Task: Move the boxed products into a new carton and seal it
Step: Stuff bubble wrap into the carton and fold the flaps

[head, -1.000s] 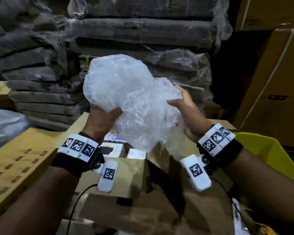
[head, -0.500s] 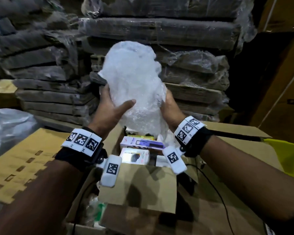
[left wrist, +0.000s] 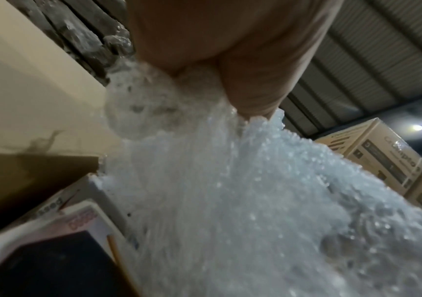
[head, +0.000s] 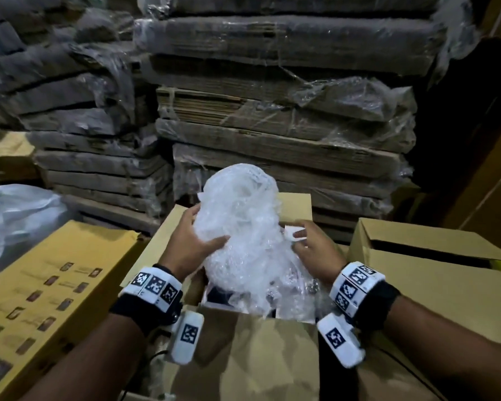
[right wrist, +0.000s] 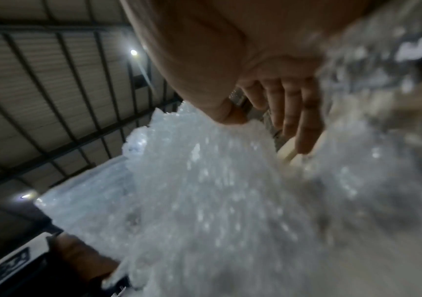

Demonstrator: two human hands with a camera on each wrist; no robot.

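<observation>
- Holding the crumpled bubble wrap (head: 243, 235) from both sides: left hand (head: 185, 244) with fingers curled on its left flank and thumb across the front, right hand (head: 313, 250) on its right flank; from the right wrist view the fingers (right wrist: 299, 120) look rather straight, only pressing, with a small white piece (head: 294, 233) at the fingertips, kind unclear.
- Sitting with its lower end already inside the open carton (head: 272, 351), on top of the boxed products (left wrist: 52, 241), while the upper half stands above the rim.
- Better to press down with flat palms, little by little, so that the air goes out slowly and the wad does not spring back.
- Good to spread it toward the corners, not leave one tall lump in the middle; otherwise the flaps probably will not close flat for sealing.
- Worth to keep the far flap (head: 295, 204) and the near flap free, with no plastic caught over the edge.
- Not to push hard on one spot: the white product boxes below may dent.
</observation>
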